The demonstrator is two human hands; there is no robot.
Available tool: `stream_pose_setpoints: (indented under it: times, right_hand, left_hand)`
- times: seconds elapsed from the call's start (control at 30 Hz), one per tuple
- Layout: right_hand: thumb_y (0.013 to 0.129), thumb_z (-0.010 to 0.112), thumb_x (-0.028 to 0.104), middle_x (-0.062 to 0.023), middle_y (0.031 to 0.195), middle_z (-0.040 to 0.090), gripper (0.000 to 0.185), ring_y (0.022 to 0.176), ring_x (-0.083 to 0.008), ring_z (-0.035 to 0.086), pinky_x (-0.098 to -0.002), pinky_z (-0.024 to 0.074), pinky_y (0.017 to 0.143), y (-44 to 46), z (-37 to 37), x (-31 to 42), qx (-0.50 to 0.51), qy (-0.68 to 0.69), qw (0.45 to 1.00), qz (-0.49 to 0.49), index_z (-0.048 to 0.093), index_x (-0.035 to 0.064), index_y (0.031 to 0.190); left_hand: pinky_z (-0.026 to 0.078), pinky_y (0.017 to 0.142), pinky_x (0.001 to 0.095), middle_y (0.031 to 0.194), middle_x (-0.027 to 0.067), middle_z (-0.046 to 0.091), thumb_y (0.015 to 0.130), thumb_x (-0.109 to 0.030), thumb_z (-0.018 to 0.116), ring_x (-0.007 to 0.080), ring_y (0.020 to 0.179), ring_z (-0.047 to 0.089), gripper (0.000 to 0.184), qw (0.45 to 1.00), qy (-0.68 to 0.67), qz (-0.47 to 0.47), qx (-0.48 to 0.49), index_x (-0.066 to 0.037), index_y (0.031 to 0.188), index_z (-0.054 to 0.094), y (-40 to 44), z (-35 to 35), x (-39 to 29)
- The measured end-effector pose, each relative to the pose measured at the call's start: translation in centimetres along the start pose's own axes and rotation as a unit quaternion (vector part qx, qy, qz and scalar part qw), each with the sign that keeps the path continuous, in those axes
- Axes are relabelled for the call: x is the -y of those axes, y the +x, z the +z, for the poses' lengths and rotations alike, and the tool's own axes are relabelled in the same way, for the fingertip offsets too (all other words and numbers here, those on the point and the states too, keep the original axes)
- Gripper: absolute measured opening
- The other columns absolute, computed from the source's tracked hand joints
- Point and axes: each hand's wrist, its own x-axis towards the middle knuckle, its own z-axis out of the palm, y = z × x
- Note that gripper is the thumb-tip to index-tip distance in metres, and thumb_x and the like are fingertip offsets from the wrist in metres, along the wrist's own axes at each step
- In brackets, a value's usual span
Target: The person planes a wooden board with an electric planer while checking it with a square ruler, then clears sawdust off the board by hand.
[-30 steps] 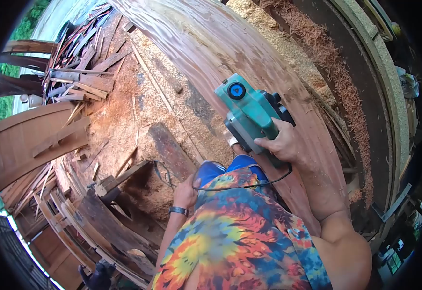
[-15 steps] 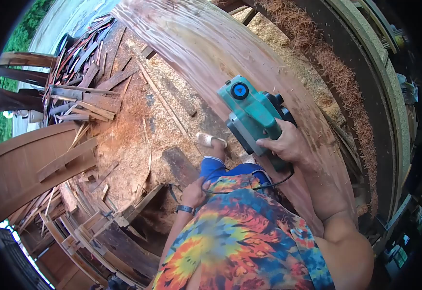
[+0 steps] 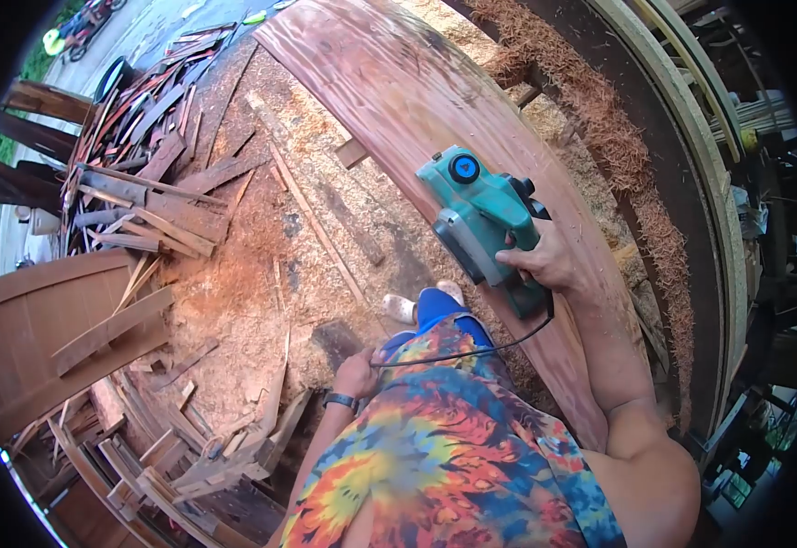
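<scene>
A teal electric planer [image 3: 481, 215] with a blue knob rests on a long, reddish wooden plank [image 3: 376, 87]. My right hand [image 3: 549, 260] is wrapped round its rear handle, the thumb on the near side. From the back of the tool a black power cord [image 3: 471, 354] loops across my front to my left hand [image 3: 356, 374]. The fingers of that hand are closed on the cord beside my hip, and a dark band circles the wrist. Both the planer's sole and part of the plank's near end are hidden, the latter by my right arm.
Sawdust [image 3: 234, 215] covers the ground, with loose sticks on it. Scrap boards [image 3: 157, 119] are heaped at the upper left, near a curved wooden panel [image 3: 52, 320]. Curly shavings [image 3: 590, 100] line a dark beam at right. Wooden frames [image 3: 157, 475] stand at lower left.
My view has shifted, and more of the road with a motorbike shows at upper left. My feet have stepped, both shoes now showing. The planer remains on the plank in my right hand.
</scene>
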Motion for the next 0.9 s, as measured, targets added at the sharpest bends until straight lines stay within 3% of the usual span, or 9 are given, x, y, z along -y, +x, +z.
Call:
stream_pose_setpoints:
  times: [0.33, 0.43, 0.57, 0.67, 0.77, 0.9]
  right_hand:
    - [0.082, 0.085, 0.011, 0.0004, 0.067, 0.059, 0.027, 0.05, -0.0072, 0.054, -0.0247, 0.0398, 0.044, 11.3, 3.7, 6.9, 0.01, 0.019, 1.0, 0.006, 0.062, 0.0054, 0.093]
    - [0.082, 0.084, 0.012, 0.0005, 0.067, 0.059, 0.026, 0.051, -0.0071, 0.054, -0.0253, 0.0402, 0.044, 15.1, 4.6, 9.7, 0.021, 0.007, 1.0, -0.002, 0.062, 0.0049, 0.094]
    - [0.083, 0.084, 0.013, 0.0009, 0.067, 0.058, 0.026, 0.051, -0.0071, 0.054, -0.0259, 0.0406, 0.044, 19.6, 6.2, 12.9, 0.034, 0.02, 0.999, -0.009, 0.062, 0.0045, 0.093]
    - [0.082, 0.084, 0.013, 0.0014, 0.067, 0.058, 0.025, 0.051, -0.0071, 0.053, -0.0263, 0.0408, 0.045, 23.5, 7.2, 15.2, 0.037, -0.007, 0.999, -0.01, 0.063, 0.0049, 0.092]
    - [0.082, 0.084, 0.015, 0.001, 0.068, 0.06, 0.024, 0.053, -0.0073, 0.054, -0.0271, 0.0421, 0.047, 27.2, 8.4, 17.2, 0.043, -0.013, 0.999, -0.028, 0.064, 0.004, 0.09]
    - [0.082, 0.084, 0.014, 0.0012, 0.066, 0.058, 0.025, 0.05, -0.0075, 0.054, -0.0258, 0.0415, 0.045, 31.9, 10.1, 20.3, 0.044, -0.038, 0.997, -0.042, 0.062, 0.0054, 0.09]
  left_hand:
    - [0.053, 0.085, 0.053, 0.107, 0.0273, 0.07, 0.103, -0.047, 0.053, 0.0467, 0.104, 0.066, 0.047, 1.0, -0.027, -0.004, -0.015, -0.007, 0.123, 0.067, 5.6, -5.2, 3.4]
    - [0.052, 0.092, 0.0553, 0.111, 0.0289, 0.069, 0.098, -0.037, 0.058, 0.0472, 0.107, 0.065, 0.045, 0.997, -0.059, -0.039, -0.008, -0.004, 0.127, 0.065, 7.5, -7.8, 3.5]
    - [0.053, 0.092, 0.0544, 0.11, 0.028, 0.07, 0.092, -0.029, 0.063, 0.0468, 0.105, 0.066, 0.043, 0.997, -0.063, -0.03, -0.021, -0.005, 0.128, 0.065, 9.9, -10.2, 4.9]
    - [0.055, 0.087, 0.0486, 0.11, 0.0236, 0.072, 0.099, -0.037, 0.06, 0.0433, 0.104, 0.068, 0.039, 0.997, -0.046, -0.041, -0.042, -0.008, 0.124, 0.068, 11.1, -13.1, 4.3]
    - [0.055, 0.084, 0.0483, 0.106, 0.0235, 0.072, 0.099, -0.037, 0.06, 0.0435, 0.101, 0.068, 0.037, 0.996, -0.064, -0.044, -0.042, -0.009, 0.121, 0.069, 12.5, -15.0, 4.4]
    - [0.052, 0.092, 0.0531, 0.108, 0.0275, 0.07, 0.093, -0.027, 0.061, 0.0455, 0.105, 0.066, 0.037, 0.992, -0.105, -0.052, -0.056, -0.01, 0.125, 0.068, 13.2, -17.5, 2.8]
